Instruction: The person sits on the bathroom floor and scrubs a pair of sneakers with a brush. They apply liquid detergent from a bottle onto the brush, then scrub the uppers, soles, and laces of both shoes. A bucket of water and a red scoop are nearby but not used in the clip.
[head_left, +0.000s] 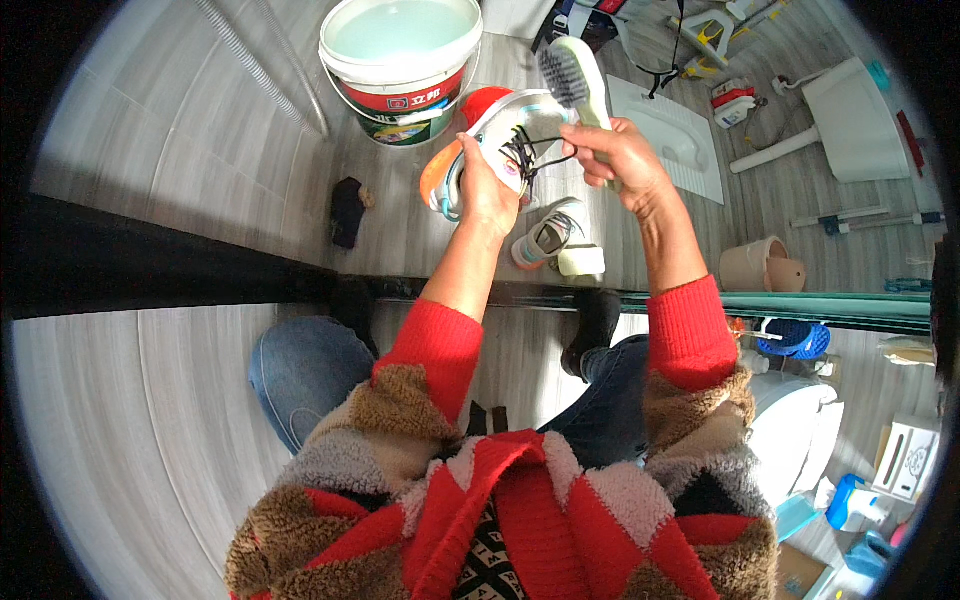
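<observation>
My left hand (489, 187) grips a light grey sneaker (496, 139) with an orange and teal sole, holding it above the floor. Black laces (527, 159) hang loose over its tongue. In my right hand (622, 161) is a scrub brush (592, 86) with a pale green handle, its dark bristles facing left. Between thumb and fingers the same hand also pinches a loop of lace. A second sneaker (551, 234) stands on the floor below, beside a pale green block (581, 261) that looks like soap.
A paint bucket (409, 94) of cloudy water stands beyond the shoe, near a red object (486, 103) partly hidden. A dark cloth (347, 214) lies left. To the right are a squat toilet (679, 146), a beige bucket (752, 264) and a glass panel edge (825, 306).
</observation>
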